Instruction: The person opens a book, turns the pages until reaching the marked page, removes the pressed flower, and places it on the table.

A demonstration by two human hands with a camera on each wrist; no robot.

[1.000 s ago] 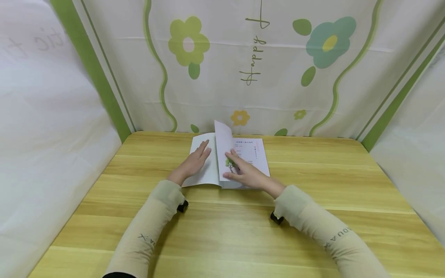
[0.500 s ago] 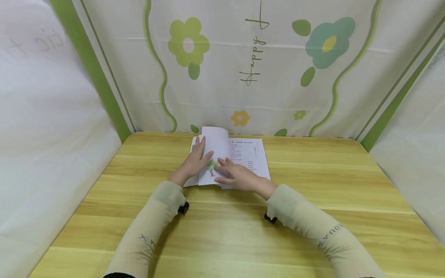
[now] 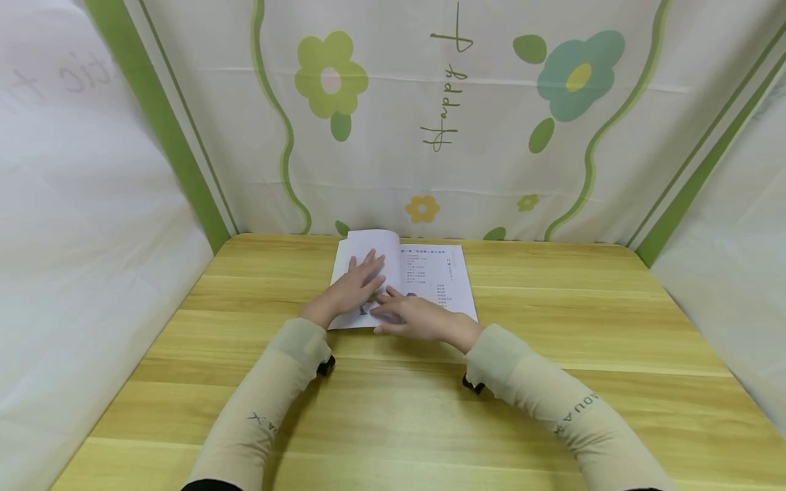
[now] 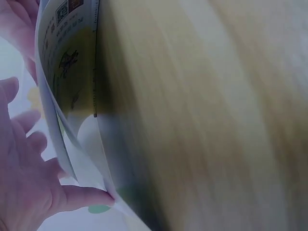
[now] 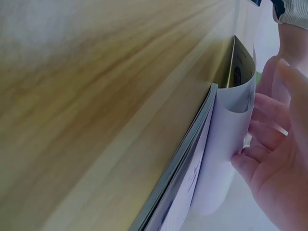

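An open book [image 3: 430,262] lies near the far edge of the table, its right page printed with lines of text. My left hand [image 3: 350,292] rests with spread, straight fingers on the turned left page, partly covering a small tree picture. In the left wrist view, its thumb [image 4: 89,196] reaches the lower page edge. My right hand [image 3: 420,318] lies across the book near the spine, fingertips on the lower part of the same page. In the right wrist view, the page [image 5: 219,154] arches up from the book, with the right fingers [image 5: 248,163] relaxed against it.
The wooden table [image 3: 393,423] extends around the book on all sides. Just behind it hangs a white curtain [image 3: 393,136] with printed flowers, and pale fabric walls stand at left and right. Both forearms wear beige sleeves [image 3: 260,409] with black wrist devices [image 3: 473,384].
The page with the tree swung from upright over the spine to the left and now lies lower. My left hand moved onto it, and the right hand followed leftward.
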